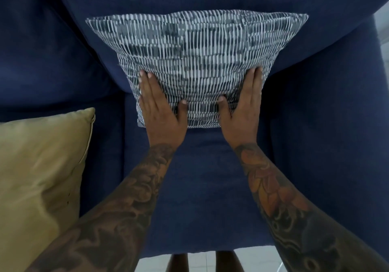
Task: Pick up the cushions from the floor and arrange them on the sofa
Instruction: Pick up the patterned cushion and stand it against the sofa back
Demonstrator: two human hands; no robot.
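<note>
Bare skin, two hands, both lying open and flat. Left hand is pressing palm-down on the lower left part of a square throw cushion in grey, black and white dashed woven fabric; right hand is mirroring it on the lower right. Fingers are pointing toward twelve o'clock, thumbs angling inward toward each other. Neither hand is gripping: nothing is pinched or wrapped, only pushed against.

Patterned cushion: standing on the seat of a dark blue upholstered fabric sofa, leaning back against the backrest at twelve o'clock. Top edge is spreading wide with pointed corners; lower portion is wrinkling and narrowing between the palms. Filling is looking soft and yielding.

Plain olive-gold satin cushion with pale piping: sitting at eight o'clock from the hands, well apart from the patterned cushion, apparently on the neighbouring seat. Sheen is suggesting a slippery cover.

White tiled floor: showing at six o'clock beneath the seat edge.

Risks, as judged:
- Cushion may be slumping forward on release, since the base is compressed and the soft filling may spring back.
- Uneven pressure from one palm may be leaving it crooked against the backrest.
- Gold cushion may be sliding toward the seat edge if knocked by the left forearm, owing to its smooth cover.
</note>
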